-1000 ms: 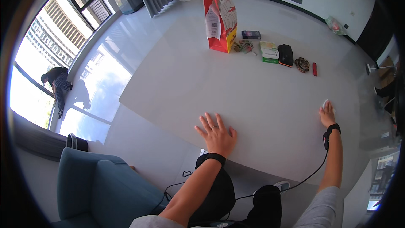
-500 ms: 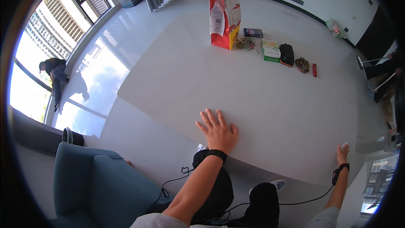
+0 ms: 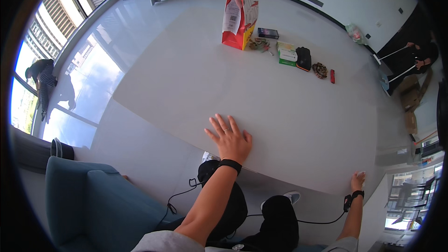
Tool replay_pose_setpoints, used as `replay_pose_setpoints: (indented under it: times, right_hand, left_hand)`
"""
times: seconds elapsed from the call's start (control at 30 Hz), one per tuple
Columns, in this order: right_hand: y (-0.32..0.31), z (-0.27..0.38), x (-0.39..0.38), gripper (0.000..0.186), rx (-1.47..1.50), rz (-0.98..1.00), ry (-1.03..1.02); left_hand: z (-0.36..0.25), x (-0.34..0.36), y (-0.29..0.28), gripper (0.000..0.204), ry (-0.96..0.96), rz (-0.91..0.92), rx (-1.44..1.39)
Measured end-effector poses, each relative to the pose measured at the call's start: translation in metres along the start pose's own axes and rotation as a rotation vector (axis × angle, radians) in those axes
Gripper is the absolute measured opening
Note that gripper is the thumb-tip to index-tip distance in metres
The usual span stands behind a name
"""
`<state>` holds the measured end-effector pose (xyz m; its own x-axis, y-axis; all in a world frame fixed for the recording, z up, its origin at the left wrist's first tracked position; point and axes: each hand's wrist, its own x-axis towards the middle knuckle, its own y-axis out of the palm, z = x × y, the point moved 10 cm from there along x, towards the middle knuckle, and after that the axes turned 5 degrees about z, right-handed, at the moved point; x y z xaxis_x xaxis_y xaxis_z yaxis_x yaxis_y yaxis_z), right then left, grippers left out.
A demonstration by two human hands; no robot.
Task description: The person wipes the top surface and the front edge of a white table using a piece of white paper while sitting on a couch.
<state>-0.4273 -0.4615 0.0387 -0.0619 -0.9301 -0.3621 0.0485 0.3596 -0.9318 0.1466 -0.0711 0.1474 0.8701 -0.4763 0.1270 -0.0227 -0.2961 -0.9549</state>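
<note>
My left hand (image 3: 227,138) lies palm down on the white table (image 3: 289,121) near its front edge, fingers spread, holding nothing. My right hand (image 3: 357,178) is at the table's near right corner, fingers closed on a small white cloth (image 3: 361,173). Toward the far end stand a red paper bag (image 3: 235,23) and a dark box (image 3: 268,33). Beside them lie small loose items (image 3: 259,45), green-and-white packs (image 3: 287,53), a black pouch (image 3: 304,58), a coiled beaded string (image 3: 320,70) and a slim red object (image 3: 332,76).
A teal armchair (image 3: 88,200) stands at lower left, with cables near my legs. A person (image 3: 43,79) crouches by the left window. Another person (image 3: 417,58) at right grips white-handled tools. Cardboard (image 3: 410,95) lies behind the table's right side, and a plastic bag (image 3: 355,33) rests by the wall.
My right hand has moved down along the table's right side to the near corner with the cloth. The person at right has come further into view with the tools. The view has shifted slightly.
</note>
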Motion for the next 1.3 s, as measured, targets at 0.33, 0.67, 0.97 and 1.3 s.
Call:
replay_pose_setpoints:
  times: [0.33,0.67,0.97,1.3]
  right_hand:
    - [0.012,0.162,-0.096,0.076,-0.161,-0.04,-0.397]
    - [0.024,0.269,-0.223,0.087,-0.116,-0.089,-0.747]
    - [0.03,0.333,-0.32,0.082,-0.085,-0.163,-1.015]
    - [0.039,0.372,-0.325,0.079,-0.041,-0.03,-1.136]
  left_hand:
    - [-0.002,0.001,-0.003,0.066,-0.003,-0.005,0.004]
    - [-0.002,0.001,-0.002,0.065,-0.005,-0.011,0.002]
    - [-0.004,0.001,-0.002,0.065,0.006,-0.011,0.0]
    - [-0.007,0.0,-0.003,0.064,0.007,-0.021,0.026]
